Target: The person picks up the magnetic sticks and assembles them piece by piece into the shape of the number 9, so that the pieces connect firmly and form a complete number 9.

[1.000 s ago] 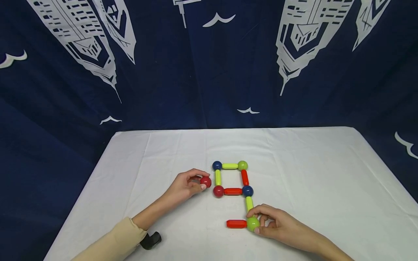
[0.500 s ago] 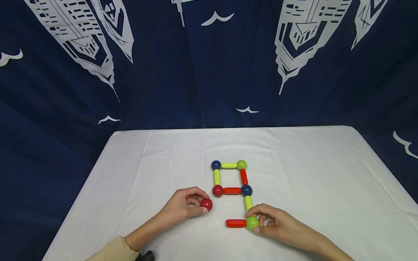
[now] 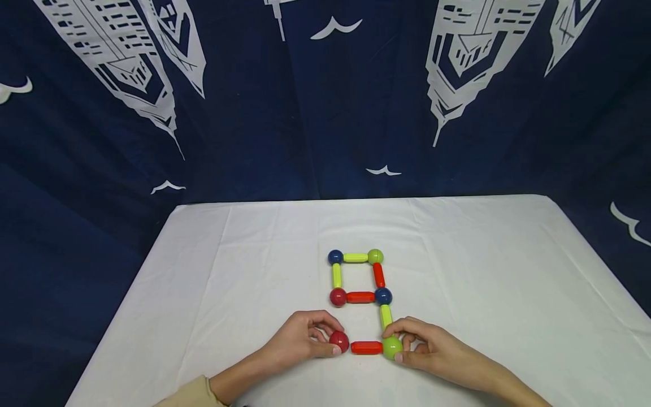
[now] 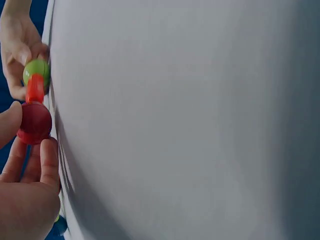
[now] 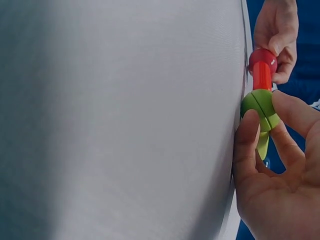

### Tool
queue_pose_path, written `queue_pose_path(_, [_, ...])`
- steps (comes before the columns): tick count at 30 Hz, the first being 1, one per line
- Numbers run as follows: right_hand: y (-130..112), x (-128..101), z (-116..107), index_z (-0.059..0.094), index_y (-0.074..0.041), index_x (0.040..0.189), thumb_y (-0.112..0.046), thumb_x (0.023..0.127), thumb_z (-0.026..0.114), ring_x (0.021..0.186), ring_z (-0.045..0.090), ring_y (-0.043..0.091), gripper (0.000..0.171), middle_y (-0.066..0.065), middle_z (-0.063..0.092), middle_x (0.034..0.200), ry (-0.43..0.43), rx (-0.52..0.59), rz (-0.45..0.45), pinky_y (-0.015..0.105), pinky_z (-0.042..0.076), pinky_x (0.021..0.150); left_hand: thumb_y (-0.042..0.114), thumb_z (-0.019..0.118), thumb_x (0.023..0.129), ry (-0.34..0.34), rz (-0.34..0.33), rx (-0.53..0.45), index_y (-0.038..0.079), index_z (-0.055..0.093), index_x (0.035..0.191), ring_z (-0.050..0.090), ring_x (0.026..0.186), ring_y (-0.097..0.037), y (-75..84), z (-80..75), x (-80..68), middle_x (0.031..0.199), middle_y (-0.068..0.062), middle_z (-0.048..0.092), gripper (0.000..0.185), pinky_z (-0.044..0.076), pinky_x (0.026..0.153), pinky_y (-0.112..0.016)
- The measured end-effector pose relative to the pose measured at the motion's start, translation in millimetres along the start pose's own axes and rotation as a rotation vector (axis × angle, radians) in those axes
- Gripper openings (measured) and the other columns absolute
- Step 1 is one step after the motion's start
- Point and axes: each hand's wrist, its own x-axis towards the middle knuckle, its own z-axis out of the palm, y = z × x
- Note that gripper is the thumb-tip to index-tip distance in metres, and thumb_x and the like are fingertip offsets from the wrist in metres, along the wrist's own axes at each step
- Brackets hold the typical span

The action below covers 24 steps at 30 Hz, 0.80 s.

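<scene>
The left hand (image 3: pixel 300 342) pinches a red ball (image 3: pixel 339 341) against the left end of a red rod (image 3: pixel 367 347) while the right hand (image 3: pixel 432 353) pinches the green ball (image 3: pixel 392 347) at its right end — low centre of the white cloth (image 3: pixel 483 265), below a square of rods and balls (image 3: pixel 358 277) — both forearms lying flat, angled inward.

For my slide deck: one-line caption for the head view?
Left hand sets a red ball against a red rod; right hand grips the green ball.
</scene>
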Motion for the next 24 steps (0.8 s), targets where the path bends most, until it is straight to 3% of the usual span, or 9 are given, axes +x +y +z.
queue_pose_path(7, [-0.5, 1.6, -0.2, 0.062, -0.018, 0.124, -0.02, 0.091, 0.072, 0.086, 0.054, 0.019, 0.035, 0.008, 0.057, 0.097, -0.002, -0.002, 0.005, 0.023, 0.049, 0.067, 0.008, 0.08, 0.081, 0.04, -0.043, -0.045, 0.014, 0.072, 0.101, 0.062, 0.084, -0.02, -3.6, 8.2, -3.4, 0.093, -0.001, 0.067, 0.023, 0.053, 0.07, -0.023])
queue_pose_path(16, [-2.0, -1.5, 5.4, 0.062, -0.021, 0.124, -0.022, 0.091, 0.071, 0.086, 0.055, 0.019, 0.034, 0.005, 0.058, 0.099, 0.039, -0.046, -0.002, 0.025, 0.051, 0.068, 0.006, 0.078, 0.083, 0.105, -0.072, 0.027, 0.017, 0.068, 0.104, 0.058, 0.088, -0.018, 0.5, 19.7, -10.6, 0.095, 0.003, 0.063, 0.026, 0.051, 0.072, -0.022])
queue_pose_path(24, [-2.7, -5.8, 10.6, 0.062, -0.02, 0.127, -0.021, 0.091, 0.071, 0.085, 0.055, 0.019, 0.036, 0.005, 0.057, 0.101, 0.066, -0.055, 0.045, 0.025, 0.05, 0.066, 0.006, 0.075, 0.085, 0.124, -0.096, -0.031, 0.016, 0.065, 0.108, 0.055, 0.093, -0.021, -0.2, 29.4, -14.4, 0.1, 0.001, 0.061, 0.027, 0.05, 0.073, -0.023])
